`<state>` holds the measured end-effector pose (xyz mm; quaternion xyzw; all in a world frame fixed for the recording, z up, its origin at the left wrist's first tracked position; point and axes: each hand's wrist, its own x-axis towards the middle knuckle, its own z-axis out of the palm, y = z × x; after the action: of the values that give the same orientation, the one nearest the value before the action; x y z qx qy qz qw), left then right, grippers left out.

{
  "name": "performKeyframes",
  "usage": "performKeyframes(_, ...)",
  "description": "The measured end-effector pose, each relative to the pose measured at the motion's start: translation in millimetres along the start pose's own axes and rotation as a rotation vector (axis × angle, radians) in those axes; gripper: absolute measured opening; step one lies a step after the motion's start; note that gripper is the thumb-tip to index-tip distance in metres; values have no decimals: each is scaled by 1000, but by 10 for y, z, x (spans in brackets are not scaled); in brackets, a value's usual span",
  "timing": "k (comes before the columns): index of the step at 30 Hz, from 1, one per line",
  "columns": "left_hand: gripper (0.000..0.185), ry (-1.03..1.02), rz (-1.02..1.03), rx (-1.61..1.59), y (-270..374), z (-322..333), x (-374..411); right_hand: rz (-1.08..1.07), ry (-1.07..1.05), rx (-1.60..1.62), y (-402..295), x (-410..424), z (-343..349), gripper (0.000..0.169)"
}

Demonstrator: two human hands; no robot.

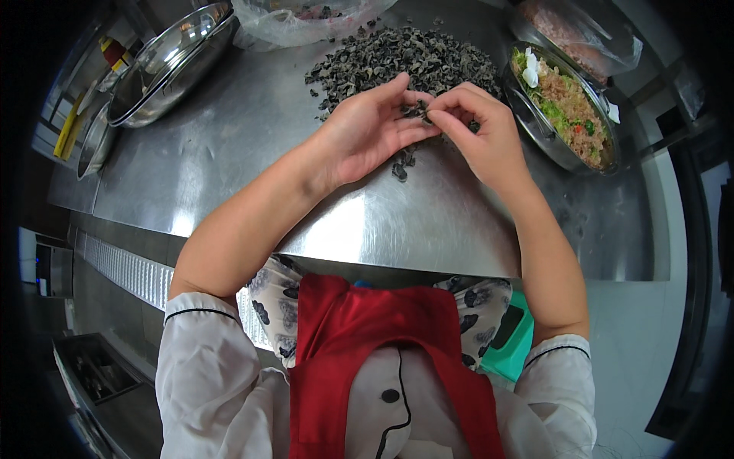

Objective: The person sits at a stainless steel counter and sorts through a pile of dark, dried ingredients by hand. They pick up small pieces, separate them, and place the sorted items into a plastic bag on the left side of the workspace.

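Observation:
My left hand (pixel 373 129) is turned palm up, with a few pieces of dried black fungus (pixel 414 109) resting on its fingers. The thumb and forefinger of my right hand (pixel 479 129) pinch a piece at the left fingertips. Just beyond both hands spreads a wide heap of dried black fungus (pixel 413 57), dark and curled, partly covered by my fingers. A few loose fungus pieces (pixel 401 167) lie on the steel table nearer to me, below the left fingers.
The stainless steel table (pixel 229 143) has its front edge close to my lap. A clear plastic bag (pixel 287 26) lies behind the heap. Steel bowls (pixel 172 69) stand at left. On the right are a steel bowl of mixed food (pixel 573 115) and a bagged container (pixel 573 34). A green stool (pixel 510 350) shows below.

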<state>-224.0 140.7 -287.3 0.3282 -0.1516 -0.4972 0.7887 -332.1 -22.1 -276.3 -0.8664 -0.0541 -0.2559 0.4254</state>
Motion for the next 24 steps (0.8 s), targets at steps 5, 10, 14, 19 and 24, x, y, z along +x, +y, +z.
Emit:
performKeyframes(5, 35, -92, -12, 182, 35, -151, -18, 241, 14, 366, 54, 33, -49, 11)
performKeyframes(10, 23, -68, -28, 257, 13, -47, -57, 245, 39, 389, 69, 6, -32, 12)
performKeyframes(14, 17, -37, -23, 264, 0, -50, -56, 242, 31, 395, 70, -3, -21, 14)
performKeyframes(19, 15, 10, -22, 254, 7, -27, -65, 223, 45, 389, 62, 4, -8, 16)
performKeyframes(24, 17, -16, -13, 271, 8, -67, -41, 192, 59, 340, 58, 10, -48, 16)
